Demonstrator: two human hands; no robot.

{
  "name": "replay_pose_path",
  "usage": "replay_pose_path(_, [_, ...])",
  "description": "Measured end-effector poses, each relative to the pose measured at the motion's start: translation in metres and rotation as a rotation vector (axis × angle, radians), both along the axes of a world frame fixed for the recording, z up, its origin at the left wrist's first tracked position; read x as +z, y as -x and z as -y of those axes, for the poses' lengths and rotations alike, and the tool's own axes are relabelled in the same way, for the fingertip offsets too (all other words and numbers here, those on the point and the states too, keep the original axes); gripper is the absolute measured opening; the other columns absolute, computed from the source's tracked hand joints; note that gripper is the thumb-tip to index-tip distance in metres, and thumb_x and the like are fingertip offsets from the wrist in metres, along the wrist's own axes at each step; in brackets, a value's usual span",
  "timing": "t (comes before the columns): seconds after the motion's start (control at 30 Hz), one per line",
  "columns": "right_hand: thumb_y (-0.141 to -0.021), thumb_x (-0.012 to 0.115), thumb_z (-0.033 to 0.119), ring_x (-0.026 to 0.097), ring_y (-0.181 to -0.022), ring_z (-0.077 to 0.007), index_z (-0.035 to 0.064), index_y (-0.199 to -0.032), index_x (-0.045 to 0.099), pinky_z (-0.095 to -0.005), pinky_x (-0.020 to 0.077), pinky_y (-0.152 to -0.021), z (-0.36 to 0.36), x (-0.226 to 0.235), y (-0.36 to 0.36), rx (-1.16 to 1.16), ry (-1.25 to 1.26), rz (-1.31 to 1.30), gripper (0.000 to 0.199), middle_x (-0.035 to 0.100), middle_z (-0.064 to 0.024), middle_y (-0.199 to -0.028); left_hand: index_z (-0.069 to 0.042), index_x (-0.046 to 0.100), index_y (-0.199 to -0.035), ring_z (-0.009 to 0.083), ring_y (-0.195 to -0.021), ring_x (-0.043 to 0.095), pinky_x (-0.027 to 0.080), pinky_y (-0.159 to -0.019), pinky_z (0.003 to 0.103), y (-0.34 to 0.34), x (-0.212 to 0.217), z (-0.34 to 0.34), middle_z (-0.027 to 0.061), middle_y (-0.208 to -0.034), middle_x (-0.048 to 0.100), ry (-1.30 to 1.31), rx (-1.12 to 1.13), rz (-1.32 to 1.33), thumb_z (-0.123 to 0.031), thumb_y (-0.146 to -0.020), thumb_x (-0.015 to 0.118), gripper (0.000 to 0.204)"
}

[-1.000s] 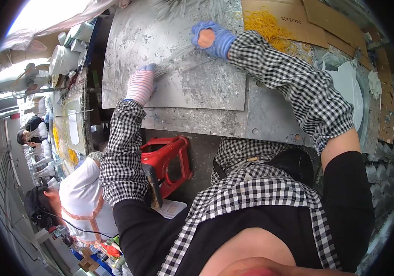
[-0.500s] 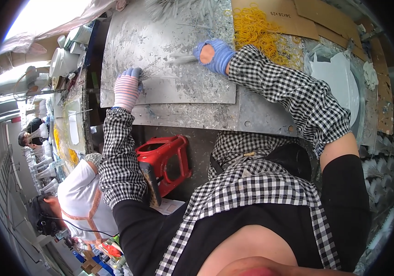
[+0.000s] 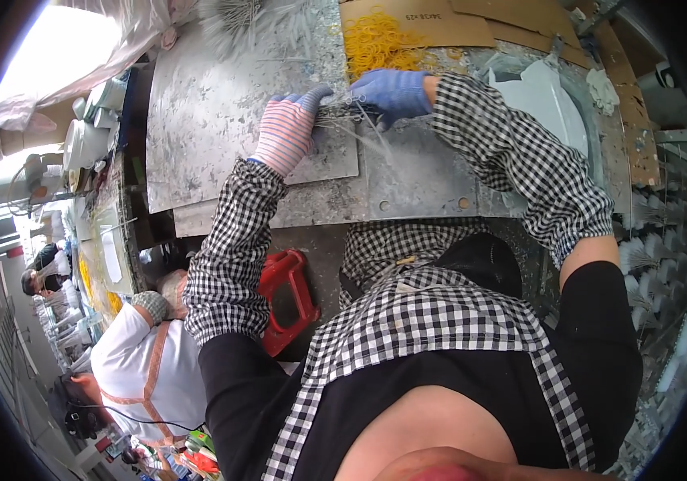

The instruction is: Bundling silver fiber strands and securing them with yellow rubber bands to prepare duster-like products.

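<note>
Head view. Two gloved hands meeting at mid-bench over a grey metal sheet (image 3: 223,136). Left hand (image 3: 289,128), striped glove, fingers closed on a thin bundle of pale wires (image 3: 351,120); right hand (image 3: 391,92), blue glove, pinching the same bundle from the other side. One heap of yellow rubber bands (image 3: 379,44) beyond, loose on cardboard (image 3: 440,24). One red stool (image 3: 287,297) below the bench.

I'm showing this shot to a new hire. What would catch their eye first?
Two gloved hands meet mid-table over a bundle of thin grey strands: the left hand in a striped glove, the right hand in a blue one. Just beyond them lies a bright yellow heap of rubber bands beside cardboard. A red stool stands below the table edge.
</note>
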State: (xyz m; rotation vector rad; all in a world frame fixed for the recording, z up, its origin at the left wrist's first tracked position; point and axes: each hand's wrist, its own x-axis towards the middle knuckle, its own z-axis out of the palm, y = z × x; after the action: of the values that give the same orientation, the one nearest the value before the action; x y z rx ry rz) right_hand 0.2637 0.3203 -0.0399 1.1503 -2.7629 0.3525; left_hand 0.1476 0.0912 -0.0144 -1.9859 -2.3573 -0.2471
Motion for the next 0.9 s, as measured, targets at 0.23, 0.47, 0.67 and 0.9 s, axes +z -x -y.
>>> replay_pose_path(0.23, [-0.092, 0.053, 0.074, 0.073, -0.095, -0.0300, -0.0104, -0.134, 0.054, -0.0426, 0.0621, -0.079, 0.038, 0.048, -0.083, -0.774, 0.957, 1.145, 0.095, 0.070, -0.0241, -0.116, -0.015, 0.059, -0.124, 0.0320, -0.103, 0.066, 0.048, -0.091, 0.048, -0.007, -0.010, -0.007, 0.0101, -0.109, 0.069, -0.062, 0.077, -0.183, -0.020, -0.079, 0.075, 0.048])
replay_pose_path(0.47, [-0.102, 0.045, 0.055, 0.070, -0.083, -0.0342, 0.0058, -0.105, 0.071, -0.0443, 0.0548, -0.087, 0.051, -0.003, -0.093, -0.899, 0.466, 0.382, 0.055, 0.073, -0.0176, -0.092, -0.014, 0.061, -0.119, 0.0323, -0.095, 0.066, 0.050, -0.085, 0.048, -0.004, 0.006, -0.015, 0.0097, -0.098, 0.069, 0.007, 0.225, -0.258, -0.024, -0.079, 0.077, 0.044])
replay_pose_path(0.67, [-0.103, 0.044, 0.048, 0.071, -0.087, -0.0345, 0.0082, -0.099, 0.072, -0.0458, 0.0542, -0.086, 0.042, 0.010, -0.091, -1.161, 0.545, 0.216, 0.048, 0.074, -0.0162, -0.093, -0.009, 0.063, -0.120, 0.0368, -0.090, 0.071, 0.055, -0.081, 0.047, 0.008, 0.018, 0.004, 0.0158, -0.099, 0.074, -0.021, 0.454, -0.199, -0.025, -0.083, 0.075, 0.042])
replay_pose_path(0.9, [-0.095, 0.058, 0.043, 0.073, -0.094, -0.0369, 0.0062, -0.107, 0.074, -0.0496, 0.0559, -0.081, 0.068, -0.038, -0.042, -1.223, 0.160, 0.281, 0.042, 0.077, -0.0146, -0.102, -0.005, 0.062, -0.122, 0.0231, -0.095, 0.069, 0.058, -0.090, 0.038, -0.031, -0.002, 0.009, 0.0089, -0.103, 0.071, -0.528, 0.400, 1.323, -0.011, -0.094, 0.067, 0.028])
